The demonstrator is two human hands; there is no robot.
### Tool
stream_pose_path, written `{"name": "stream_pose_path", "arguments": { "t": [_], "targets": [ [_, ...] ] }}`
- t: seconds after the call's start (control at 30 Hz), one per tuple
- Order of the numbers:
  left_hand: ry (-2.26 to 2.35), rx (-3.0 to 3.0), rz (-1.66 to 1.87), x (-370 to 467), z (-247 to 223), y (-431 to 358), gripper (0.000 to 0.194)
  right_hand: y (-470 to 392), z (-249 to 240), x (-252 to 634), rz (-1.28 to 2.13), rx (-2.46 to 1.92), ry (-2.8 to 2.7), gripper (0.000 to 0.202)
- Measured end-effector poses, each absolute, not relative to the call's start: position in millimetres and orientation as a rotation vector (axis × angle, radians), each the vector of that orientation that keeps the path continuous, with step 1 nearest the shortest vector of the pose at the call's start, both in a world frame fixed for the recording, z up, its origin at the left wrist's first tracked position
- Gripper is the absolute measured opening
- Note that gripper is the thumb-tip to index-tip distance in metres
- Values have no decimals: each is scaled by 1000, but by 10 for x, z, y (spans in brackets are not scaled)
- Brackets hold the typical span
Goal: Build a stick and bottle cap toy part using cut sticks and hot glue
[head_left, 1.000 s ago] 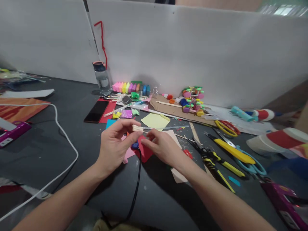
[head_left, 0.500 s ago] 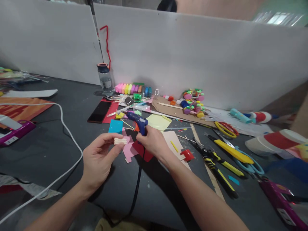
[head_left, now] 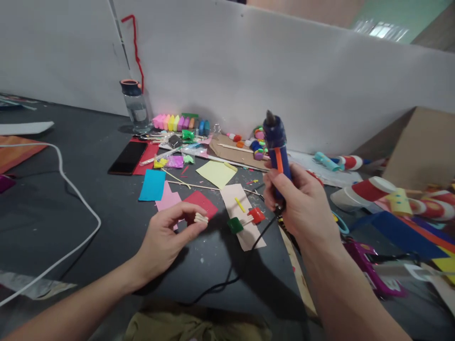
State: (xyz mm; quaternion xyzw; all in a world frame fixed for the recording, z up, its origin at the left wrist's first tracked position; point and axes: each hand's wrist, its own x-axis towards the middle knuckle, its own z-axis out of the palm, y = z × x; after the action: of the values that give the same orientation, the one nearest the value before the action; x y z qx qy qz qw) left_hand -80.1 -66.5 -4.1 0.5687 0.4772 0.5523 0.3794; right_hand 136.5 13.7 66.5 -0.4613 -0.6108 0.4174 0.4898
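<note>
Left fingers [head_left: 194,230] still pinch the pale sticks [head_left: 201,218]; right fingers, wrapped round the glue gun [head_left: 278,154], have risen.

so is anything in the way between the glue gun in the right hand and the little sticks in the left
Nothing visible stands between the glue gun and the little sticks. The pale paper strip, red piece and green piece lie lower, on the table. The black cord trails down, passing below the sticks.
</note>
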Motion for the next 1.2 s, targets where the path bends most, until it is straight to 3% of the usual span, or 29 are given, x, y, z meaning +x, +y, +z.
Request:
{"name": "stream_pose_path", "arguments": {
  "t": [0.43,0.6,0.77,0.83,1.2],
  "targets": [
    [939,1694,1010,-374,-123,-544,5,-48,574,1547,1688,-1040,-1362,55],
    [986,1691,1017,-421,-161,-504,5,-115,606,1551,1465,-1025,-1325,46],
    [1062,1661,1018,-436,-222,-440,6,-215,672,1620,1040,-1064,-1261,23],
    [1085,1643,1010,-421,-252,-400,9,-226,628,1671,965,-1094,-1241,25],
    [1126,1583,964,-338,-309,-242,10,-198,145,2090,1117,-1216,-1135,29]
  ]
}}
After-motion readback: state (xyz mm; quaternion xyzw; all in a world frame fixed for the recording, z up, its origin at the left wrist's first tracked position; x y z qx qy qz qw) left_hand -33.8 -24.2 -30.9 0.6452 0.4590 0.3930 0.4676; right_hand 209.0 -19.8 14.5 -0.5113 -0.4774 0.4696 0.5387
